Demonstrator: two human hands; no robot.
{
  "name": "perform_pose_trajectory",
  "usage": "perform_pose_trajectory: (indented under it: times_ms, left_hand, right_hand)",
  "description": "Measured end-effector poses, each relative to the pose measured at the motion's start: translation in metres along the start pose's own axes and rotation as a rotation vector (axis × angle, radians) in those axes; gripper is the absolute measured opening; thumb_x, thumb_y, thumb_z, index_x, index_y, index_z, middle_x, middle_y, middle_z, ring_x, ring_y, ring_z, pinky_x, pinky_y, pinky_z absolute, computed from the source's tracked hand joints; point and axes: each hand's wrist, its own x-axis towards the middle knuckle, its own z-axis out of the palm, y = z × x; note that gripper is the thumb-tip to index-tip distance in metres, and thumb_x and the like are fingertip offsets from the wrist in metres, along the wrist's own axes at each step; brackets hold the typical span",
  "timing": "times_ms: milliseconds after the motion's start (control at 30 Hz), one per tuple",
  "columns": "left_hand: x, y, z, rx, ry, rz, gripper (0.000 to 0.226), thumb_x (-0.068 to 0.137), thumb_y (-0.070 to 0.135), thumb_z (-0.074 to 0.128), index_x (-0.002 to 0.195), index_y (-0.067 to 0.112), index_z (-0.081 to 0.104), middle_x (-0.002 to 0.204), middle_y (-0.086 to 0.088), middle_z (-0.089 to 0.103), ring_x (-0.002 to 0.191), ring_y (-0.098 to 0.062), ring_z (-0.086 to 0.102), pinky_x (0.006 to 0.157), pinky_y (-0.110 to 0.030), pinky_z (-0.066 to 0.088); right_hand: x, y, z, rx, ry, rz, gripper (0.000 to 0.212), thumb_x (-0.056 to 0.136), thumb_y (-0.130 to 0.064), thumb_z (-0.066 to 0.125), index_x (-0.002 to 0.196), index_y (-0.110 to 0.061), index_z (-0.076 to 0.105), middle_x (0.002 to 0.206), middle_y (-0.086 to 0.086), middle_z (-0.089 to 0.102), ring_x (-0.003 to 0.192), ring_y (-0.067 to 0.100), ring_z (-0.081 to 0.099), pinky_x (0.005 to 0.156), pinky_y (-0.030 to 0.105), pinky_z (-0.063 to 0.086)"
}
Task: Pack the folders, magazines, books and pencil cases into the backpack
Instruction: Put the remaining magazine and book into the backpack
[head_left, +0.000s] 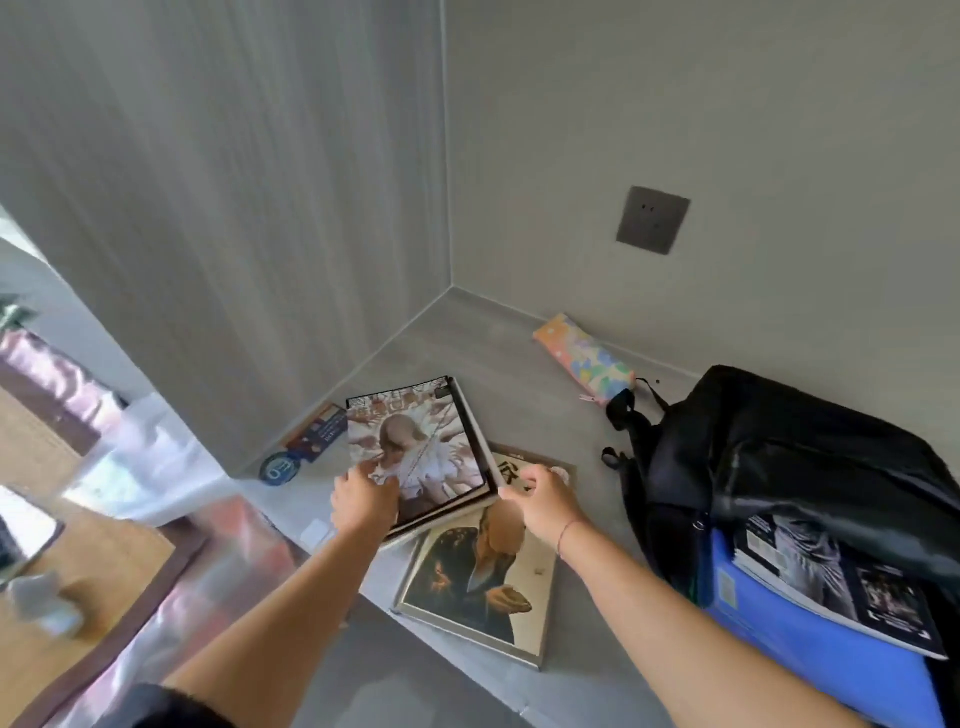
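Note:
A glossy magazine (415, 441) with a pale figure on its cover lies tilted on the grey desk, overlapping a second magazine (478, 571) with a dark portrait cover. My left hand (363, 501) grips the glossy magazine's near left corner. My right hand (540, 499) pinches its near right corner. At the right a black backpack (779, 457) stands open, with a blue folder (810, 654) and a dark magazine (836, 582) sticking out of it. A pastel patterned pencil case (584, 358) lies by the back wall.
The grey desk (493, 364) sits in a corner between two walls. A small blue booklet (319, 431) and a round blue sticker (278, 467) lie by the left wall. A wall socket (653, 220) is on the back wall. White plastic (150, 457) lies beyond the desk's left edge.

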Motion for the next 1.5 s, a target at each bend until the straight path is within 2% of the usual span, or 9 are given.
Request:
perform_pose_trajectory:
  times_ms: [167, 433, 533, 700, 867, 1033, 1233, 1400, 1500]
  left_hand:
    - [0.036, -0.028, -0.009, -0.289, -0.092, -0.363, 0.058, 0.081, 0.037, 0.064, 0.126, 0.002, 0.051, 0.119, -0.019, 0.058, 0.103, -0.035, 0.06, 0.089, -0.04, 0.051]
    - [0.062, -0.014, -0.004, -0.647, -0.259, -0.423, 0.025, 0.09, 0.021, 0.058, 0.103, -0.001, 0.058, 0.085, -0.017, 0.059, 0.075, -0.029, 0.059, 0.071, -0.035, 0.048]
    - [0.067, -0.014, -0.01, -0.753, -0.32, -0.46, 0.019, 0.092, 0.021, 0.057, 0.095, 0.003, 0.056, 0.076, -0.013, 0.057, 0.061, -0.023, 0.056, 0.047, -0.025, 0.049]
    - [0.049, -0.01, -0.02, -0.867, -0.506, -0.365, 0.025, 0.083, -0.008, 0.058, 0.105, 0.004, 0.056, 0.092, -0.02, 0.066, 0.076, -0.03, 0.064, 0.061, -0.033, 0.06]
    - [0.017, 0.027, -0.032, -0.93, -0.631, 0.136, 0.038, 0.081, -0.02, 0.051, 0.101, 0.01, 0.061, 0.093, -0.011, 0.072, 0.09, -0.03, 0.068, 0.071, -0.034, 0.061]
    - [0.003, 0.058, -0.025, -0.687, -0.686, 0.302, 0.048, 0.067, -0.006, 0.068, 0.109, 0.016, 0.06, 0.106, -0.009, 0.072, 0.104, -0.027, 0.067, 0.09, -0.042, 0.055]
    - [-0.015, 0.057, 0.01, -0.536, -0.679, 0.193, 0.035, 0.077, 0.003, 0.073, 0.111, 0.006, 0.062, 0.109, -0.016, 0.071, 0.098, -0.029, 0.069, 0.083, -0.034, 0.057]
    - [-0.034, 0.077, 0.014, -0.433, -0.527, 0.273, 0.015, 0.083, 0.009, 0.069, 0.082, 0.022, 0.064, 0.086, -0.005, 0.071, 0.081, -0.022, 0.066, 0.073, -0.029, 0.055]
    - [-0.051, 0.095, 0.017, -0.41, -0.644, 0.343, 0.012, 0.087, 0.015, 0.066, 0.09, 0.027, 0.067, 0.089, 0.009, 0.069, 0.082, -0.011, 0.064, 0.066, -0.017, 0.053]
  right_hand:
    - [0.032, -0.02, 0.026, 0.083, -0.033, 0.135, 0.062, 0.086, -0.037, 0.058, 0.138, -0.008, 0.041, 0.137, 0.011, 0.049, 0.123, 0.027, 0.049, 0.097, 0.033, 0.04]
    - [0.062, -0.037, 0.052, 0.199, -0.131, 0.157, 0.042, 0.089, -0.032, 0.059, 0.122, -0.007, 0.056, 0.117, 0.013, 0.063, 0.091, 0.024, 0.062, 0.062, 0.024, 0.055]
    - [0.059, -0.033, 0.052, 0.325, -0.173, 0.172, 0.033, 0.09, -0.013, 0.059, 0.122, -0.013, 0.052, 0.109, 0.009, 0.059, 0.078, 0.014, 0.057, 0.042, 0.012, 0.047]
    - [0.052, -0.015, 0.038, 0.332, -0.181, 0.061, 0.061, 0.081, -0.004, 0.066, 0.135, -0.017, 0.044, 0.132, 0.005, 0.055, 0.118, 0.023, 0.053, 0.103, 0.039, 0.044]
    - [0.042, -0.023, -0.009, 0.285, -0.137, -0.142, 0.068, 0.069, 0.018, 0.063, 0.127, -0.015, 0.051, 0.122, 0.005, 0.061, 0.115, 0.02, 0.055, 0.094, 0.034, 0.05]
    - [0.027, -0.021, -0.043, 0.58, -0.039, -0.153, 0.037, 0.083, 0.021, 0.05, 0.106, -0.007, 0.058, 0.098, 0.001, 0.065, 0.093, 0.017, 0.06, 0.066, 0.014, 0.053]
    - [0.004, 0.021, -0.039, 0.654, 0.013, -0.049, 0.027, 0.087, 0.009, 0.055, 0.107, -0.01, 0.058, 0.11, 0.002, 0.06, 0.1, 0.012, 0.058, 0.076, 0.014, 0.048]
    - [-0.01, 0.035, -0.03, 0.503, 0.121, -0.09, 0.035, 0.092, -0.009, 0.055, 0.126, -0.011, 0.054, 0.12, -0.006, 0.055, 0.114, 0.009, 0.05, 0.097, 0.02, 0.036]
    - [-0.03, 0.042, -0.054, 0.521, 0.193, -0.146, 0.031, 0.092, -0.008, 0.053, 0.122, -0.016, 0.054, 0.119, -0.007, 0.058, 0.11, 0.007, 0.053, 0.099, 0.023, 0.036]
